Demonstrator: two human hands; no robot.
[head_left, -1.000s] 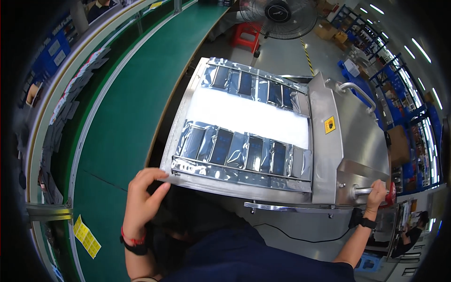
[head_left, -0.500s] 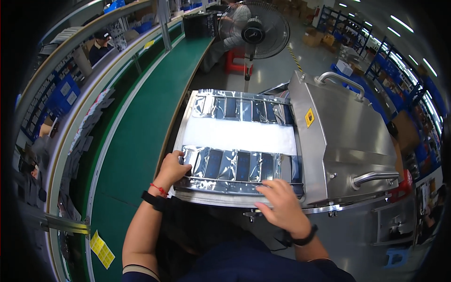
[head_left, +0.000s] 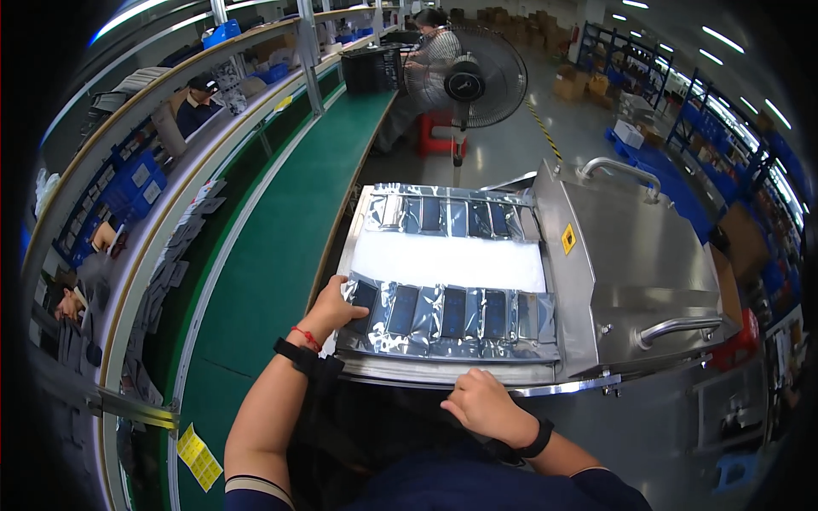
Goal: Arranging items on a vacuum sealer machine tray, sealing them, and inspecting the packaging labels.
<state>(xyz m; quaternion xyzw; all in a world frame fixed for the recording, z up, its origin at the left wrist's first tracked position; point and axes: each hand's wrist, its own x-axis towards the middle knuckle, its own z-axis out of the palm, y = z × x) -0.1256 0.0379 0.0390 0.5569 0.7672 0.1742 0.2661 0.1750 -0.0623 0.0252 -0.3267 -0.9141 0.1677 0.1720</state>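
A row of shiny silvery plastic pouches (head_left: 429,313) with dark flat rectangular pieces inside lies along the near side of a vacuum sealer's bed (head_left: 409,369). My left hand (head_left: 335,308) closes on the leftmost pouch (head_left: 365,300), its thumb lying over the plastic and its fingers by the left edge. In front of the bed, my right hand (head_left: 487,410) hangs apart from the pouches with its fingers curled in; nothing shows in it. A second row of similar pouches (head_left: 443,213) lies at the far side, with a white pad (head_left: 447,262) between the rows.
The sealer's steel lid (head_left: 639,255) with two handles stands at the right. A green bench (head_left: 256,264) runs along the left, bearing a yellow label sheet (head_left: 199,458). Behind the sealer stands a fan (head_left: 465,83). A person (head_left: 430,60) sits beyond it; others work at the left.
My right hand has drawn back off the near pouches toward me, and its fingers have curled. The near pouches now cover the thin bar that crossed them. My left hand stays at the left end.
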